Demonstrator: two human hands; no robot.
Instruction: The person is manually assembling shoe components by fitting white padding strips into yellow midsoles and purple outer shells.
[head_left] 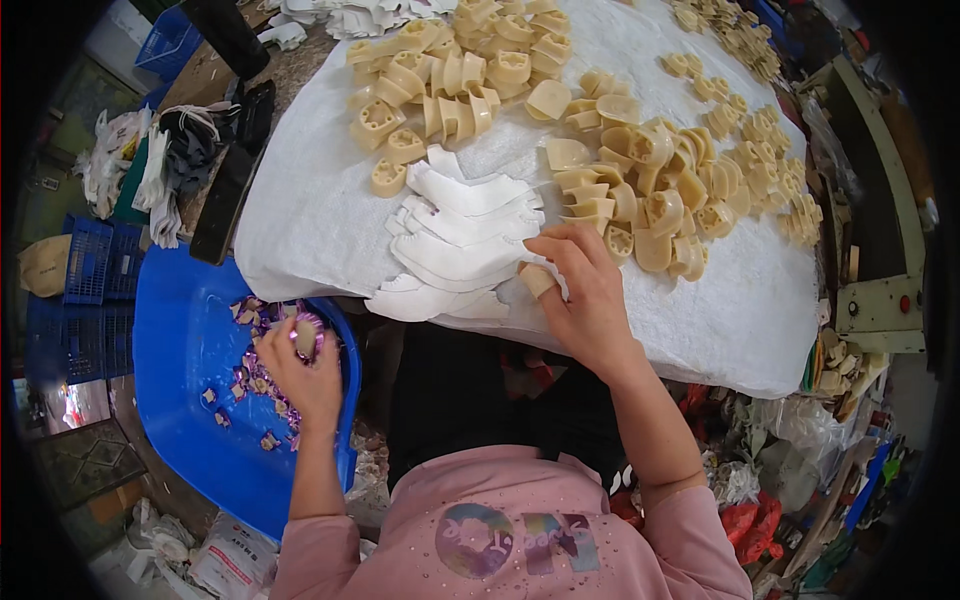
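My left hand (303, 377) is over a blue plastic tub (170, 400), its fingers closed round a small shoe heel (306, 338) with a shiny purple covering and a pale end. Beneath it in the tub lie several small purple-and-beige heels (262, 375). My right hand (583, 290) reaches over the cloth-covered table at the right edge of a fanned stack of white cut pieces (465, 235). Its thumb and forefinger are apart, with a gap between the tips. A tan wrap (538, 280) circles one digit. Whether the fingertips touch a white piece, I cannot tell.
Beige moulded heels lie in a pile (440, 80) at the far middle and another pile (650, 185) to the right, on a white cloth (300, 190). Blue crates (90, 260) stand at left. A green-grey metal frame (880, 300) borders the right side.
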